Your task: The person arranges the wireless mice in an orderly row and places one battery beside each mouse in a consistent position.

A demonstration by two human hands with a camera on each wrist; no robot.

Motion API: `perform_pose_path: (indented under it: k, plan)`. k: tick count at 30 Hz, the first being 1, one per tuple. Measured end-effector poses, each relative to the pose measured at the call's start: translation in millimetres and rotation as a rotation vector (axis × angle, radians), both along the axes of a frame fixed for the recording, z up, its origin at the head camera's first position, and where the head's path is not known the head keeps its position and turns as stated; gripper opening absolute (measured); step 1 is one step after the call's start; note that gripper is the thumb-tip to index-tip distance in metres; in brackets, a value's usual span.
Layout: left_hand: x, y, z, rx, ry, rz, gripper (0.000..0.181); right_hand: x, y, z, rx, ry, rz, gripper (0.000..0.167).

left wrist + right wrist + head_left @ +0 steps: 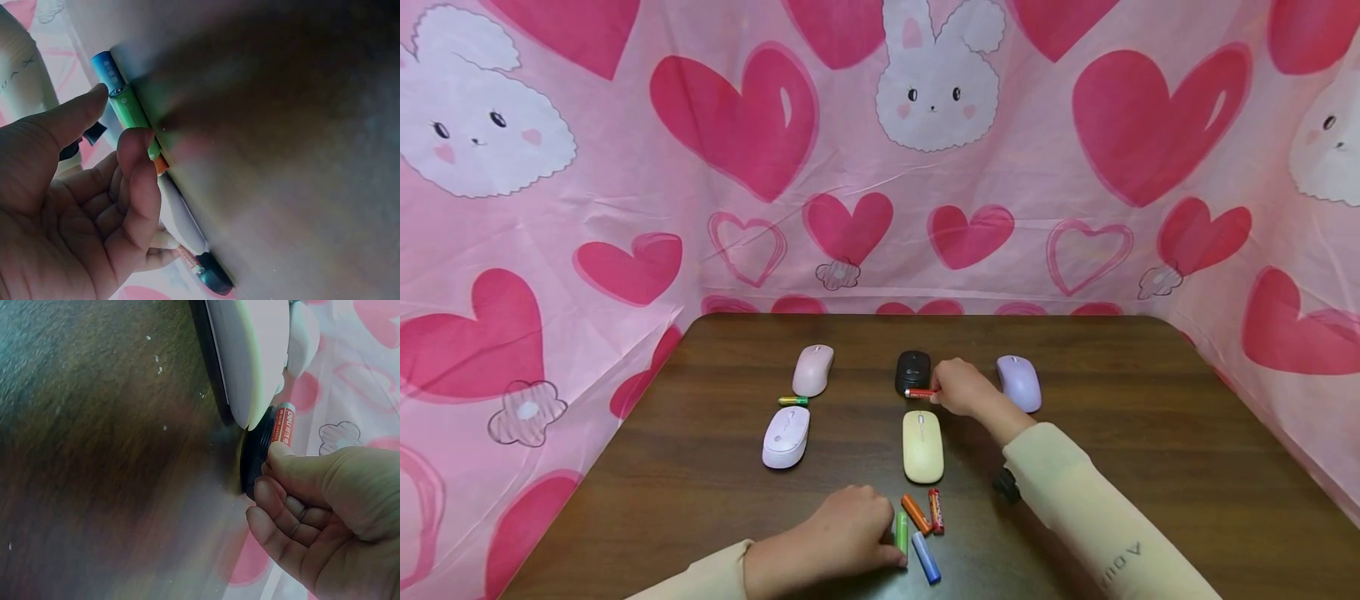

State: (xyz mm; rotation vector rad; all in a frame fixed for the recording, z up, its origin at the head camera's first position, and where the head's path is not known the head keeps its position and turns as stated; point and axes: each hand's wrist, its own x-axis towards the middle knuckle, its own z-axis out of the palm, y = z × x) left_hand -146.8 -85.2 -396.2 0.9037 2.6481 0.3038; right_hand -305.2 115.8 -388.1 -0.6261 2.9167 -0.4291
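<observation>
My right hand [958,387] pinches a red battery [919,393] at one end, holding it level at the near end of the black computer mouse [913,369]. In the right wrist view, the red battery [284,425] sticks out past the thumb. Low in the head view, my left hand [853,529] has its thumb and index finger at the two ends of a green battery [902,533], which they appear to pinch. Beside it lie an orange battery [916,514], another red battery [936,511] and a blue battery [927,557].
A yellow mouse [922,447] lies between the hands. The purple mouse [1019,383] sits right of my right hand. On the left, a green-and-gold battery [793,401] lies between a pink mouse [813,371] and a white mouse [786,437]. Patterned pink cloth [865,167] surrounds the wooden table [700,500].
</observation>
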Motion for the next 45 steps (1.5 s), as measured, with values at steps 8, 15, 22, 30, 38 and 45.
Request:
perform_pose_path:
  k: [8, 15, 22, 30, 38, 45]
  plan:
    - [0.3, 1.7, -1.1, -0.032, -0.017, 0.003, 0.038, -1.7, 0, -5.1, 0.005, 0.009, 0.007, 0.011]
    - [-0.5, 3.8, -1.4, -0.048, -0.044, 0.009, 0.037, -2.0, -1, -8.6, 0.013, -0.013, 0.007, 0.011]
    - [-1.1, 4.8, -1.6, -0.047, -0.047, 0.014, 0.043, -2.3, -3, -10.6, 0.021, -0.039, 0.01, 0.01]
    - [-2.6, 5.3, -0.9, -0.06, -0.043, 0.005, 0.043, -4.2, -4, -12.5, 0.017, -0.047, 0.012, 0.011]
    - [-3.6, 5.3, -0.1, -0.07, -0.053, -0.003, 0.041, -4.6, -5, -13.2, 0.008, -0.069, -0.001, 0.012]
    - [-3.1, 5.7, -0.2, -0.081, -0.028, -0.015, 0.039, -5.2, -4, -14.2, 0.005, -0.054, 0.012, 0.012]
